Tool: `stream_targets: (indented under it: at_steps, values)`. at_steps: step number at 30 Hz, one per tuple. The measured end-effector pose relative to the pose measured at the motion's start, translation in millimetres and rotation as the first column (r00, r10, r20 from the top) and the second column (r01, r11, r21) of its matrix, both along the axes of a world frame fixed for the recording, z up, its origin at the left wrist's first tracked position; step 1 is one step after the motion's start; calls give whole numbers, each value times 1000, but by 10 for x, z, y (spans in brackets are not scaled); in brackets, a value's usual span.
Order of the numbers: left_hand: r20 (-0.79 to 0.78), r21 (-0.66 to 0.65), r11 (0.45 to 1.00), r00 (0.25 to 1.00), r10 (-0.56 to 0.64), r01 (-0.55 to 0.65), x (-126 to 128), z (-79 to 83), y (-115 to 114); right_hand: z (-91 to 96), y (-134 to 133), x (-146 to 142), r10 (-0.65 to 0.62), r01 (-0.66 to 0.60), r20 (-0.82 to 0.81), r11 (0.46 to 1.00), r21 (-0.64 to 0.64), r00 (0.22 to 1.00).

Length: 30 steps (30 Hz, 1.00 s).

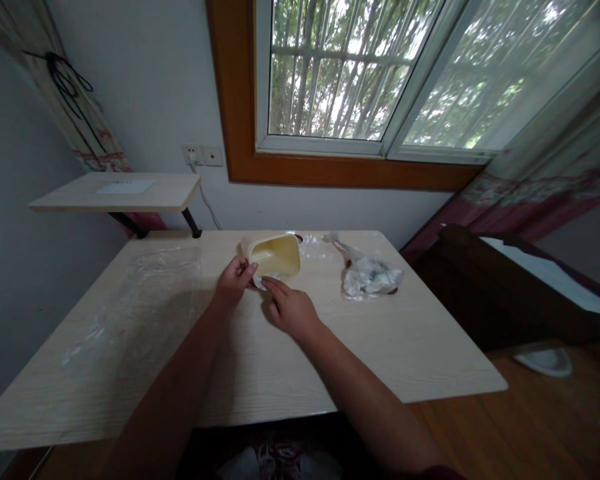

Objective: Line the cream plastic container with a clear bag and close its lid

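A pale yellow plastic container (275,257) is tilted over the desk, its hollow inside facing me. My left hand (234,280) grips its near left edge, thumb on the rim and fingers curled behind. At the near lower edge, my right hand (293,307) presses a small white crumpled piece (261,283), which looks like tissue or cloth, against the container. The right fingers lie close together over this white piece and partly cover it.
A knotted clear plastic bag (373,275) with contents I cannot make out lies at the right of the desk (380,360). Flat clear plastic sheeting (150,307) covers part of the left. A raised shelf (125,193) holding a paper stands at the back left, below a wall socket (201,155).
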<state>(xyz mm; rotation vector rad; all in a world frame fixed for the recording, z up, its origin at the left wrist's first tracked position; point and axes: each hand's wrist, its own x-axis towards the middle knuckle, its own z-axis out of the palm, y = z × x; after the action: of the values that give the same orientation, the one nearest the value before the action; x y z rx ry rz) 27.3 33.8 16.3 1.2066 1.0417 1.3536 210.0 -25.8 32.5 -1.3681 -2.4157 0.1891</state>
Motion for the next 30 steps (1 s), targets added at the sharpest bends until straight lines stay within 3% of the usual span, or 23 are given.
stream_targets:
  at_steps: [11,16,24,30]
  values:
    - [-21,-19,998,998,63,-63,-26,83,-35,52,80,217,-246,242,83,969,49,966]
    - [-12,-22,998,998,63,-64,-1,36,-17,30,48,141,-206,204,81,979,25,975]
    - [0,5,999,999,36,-36,13,-3,-20,32,-33,-27,-21,22,60,1000,-11,998]
    - [26,-19,997,997,70,-69,2,39,-34,49,30,103,-117,116,83,993,10,990]
